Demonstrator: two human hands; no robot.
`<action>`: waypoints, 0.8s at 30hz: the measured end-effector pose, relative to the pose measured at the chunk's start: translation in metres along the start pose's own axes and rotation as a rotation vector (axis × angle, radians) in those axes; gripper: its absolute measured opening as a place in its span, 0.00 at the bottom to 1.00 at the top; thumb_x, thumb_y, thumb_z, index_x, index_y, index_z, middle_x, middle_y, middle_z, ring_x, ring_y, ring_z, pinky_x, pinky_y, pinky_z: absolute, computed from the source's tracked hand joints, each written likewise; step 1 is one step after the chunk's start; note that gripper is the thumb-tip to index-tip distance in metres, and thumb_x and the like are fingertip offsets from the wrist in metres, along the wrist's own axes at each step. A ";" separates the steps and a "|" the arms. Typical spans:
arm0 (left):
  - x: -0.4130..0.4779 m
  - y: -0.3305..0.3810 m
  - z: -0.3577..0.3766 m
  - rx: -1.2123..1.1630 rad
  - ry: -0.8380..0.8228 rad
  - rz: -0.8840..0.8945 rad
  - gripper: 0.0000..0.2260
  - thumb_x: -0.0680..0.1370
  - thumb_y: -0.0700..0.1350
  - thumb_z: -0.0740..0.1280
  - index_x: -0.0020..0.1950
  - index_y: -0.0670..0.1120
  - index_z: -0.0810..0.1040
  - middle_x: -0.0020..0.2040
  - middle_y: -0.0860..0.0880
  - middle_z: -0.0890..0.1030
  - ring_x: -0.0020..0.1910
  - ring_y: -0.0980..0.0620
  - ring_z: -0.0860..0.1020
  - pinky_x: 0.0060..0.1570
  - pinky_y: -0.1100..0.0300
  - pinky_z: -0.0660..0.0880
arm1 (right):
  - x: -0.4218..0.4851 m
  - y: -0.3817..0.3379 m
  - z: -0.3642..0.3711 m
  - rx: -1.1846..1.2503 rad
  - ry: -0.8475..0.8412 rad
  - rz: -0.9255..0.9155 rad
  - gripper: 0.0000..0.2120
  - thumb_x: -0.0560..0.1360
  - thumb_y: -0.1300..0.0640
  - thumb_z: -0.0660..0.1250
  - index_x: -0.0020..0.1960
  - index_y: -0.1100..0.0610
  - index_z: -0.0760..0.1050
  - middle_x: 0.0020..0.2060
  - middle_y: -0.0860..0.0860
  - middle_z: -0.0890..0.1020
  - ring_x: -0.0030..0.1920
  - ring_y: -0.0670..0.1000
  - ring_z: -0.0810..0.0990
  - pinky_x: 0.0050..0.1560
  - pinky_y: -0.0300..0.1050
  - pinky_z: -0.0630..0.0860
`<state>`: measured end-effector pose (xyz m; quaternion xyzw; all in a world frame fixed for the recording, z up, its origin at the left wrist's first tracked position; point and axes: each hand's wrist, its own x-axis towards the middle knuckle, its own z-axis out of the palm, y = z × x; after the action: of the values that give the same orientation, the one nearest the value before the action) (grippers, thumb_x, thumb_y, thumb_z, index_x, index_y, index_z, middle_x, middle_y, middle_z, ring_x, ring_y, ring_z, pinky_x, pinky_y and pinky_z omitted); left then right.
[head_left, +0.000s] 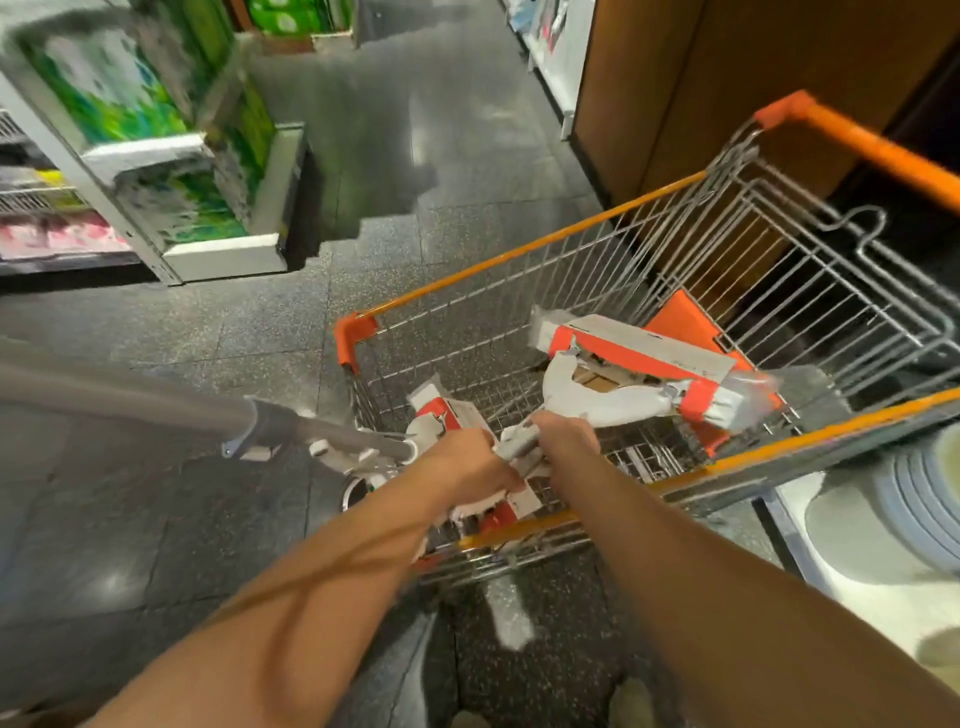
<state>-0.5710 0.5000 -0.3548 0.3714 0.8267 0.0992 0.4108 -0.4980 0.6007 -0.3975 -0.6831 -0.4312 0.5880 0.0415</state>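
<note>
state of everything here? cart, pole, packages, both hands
grey pole, roughly level, sticking out left past the cart, held at its near end
left hand, curled round the pole
right hand, curled round the pole's end
cart, upright, packages in its wire basket
orange and white package, lying in the basket

A dark speckled stone floor (130, 519) is stretching down the aisle, reflecting pale overhead light. White metal shelving (228, 257) is carrying green printed packs (119, 98) on the left. A brown wooden wall panel (675, 93) is standing on the right, near stacked pale plates (919, 509).
</note>
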 end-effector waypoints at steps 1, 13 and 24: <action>-0.004 0.004 -0.001 0.014 0.018 0.034 0.14 0.71 0.51 0.73 0.51 0.46 0.76 0.44 0.48 0.79 0.41 0.50 0.75 0.32 0.60 0.66 | -0.003 -0.001 -0.004 0.042 0.024 -0.026 0.20 0.77 0.50 0.65 0.63 0.62 0.70 0.51 0.56 0.77 0.46 0.55 0.75 0.44 0.48 0.72; -0.050 0.056 -0.007 -0.055 0.238 0.248 0.22 0.72 0.52 0.71 0.62 0.46 0.71 0.55 0.43 0.78 0.48 0.44 0.76 0.42 0.55 0.71 | -0.062 -0.038 -0.062 0.151 0.264 -0.495 0.26 0.73 0.51 0.64 0.68 0.61 0.68 0.58 0.59 0.79 0.56 0.62 0.78 0.56 0.56 0.77; -0.107 0.150 0.017 -0.177 0.393 0.491 0.13 0.76 0.55 0.63 0.54 0.48 0.69 0.48 0.46 0.78 0.45 0.44 0.78 0.39 0.54 0.72 | -0.141 -0.057 -0.179 0.088 0.463 -0.825 0.20 0.76 0.51 0.64 0.62 0.63 0.68 0.56 0.58 0.77 0.55 0.61 0.77 0.47 0.48 0.71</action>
<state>-0.4370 0.5284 -0.2309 0.4962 0.7641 0.3367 0.2380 -0.3696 0.6264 -0.2027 -0.5656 -0.6204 0.3726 0.3955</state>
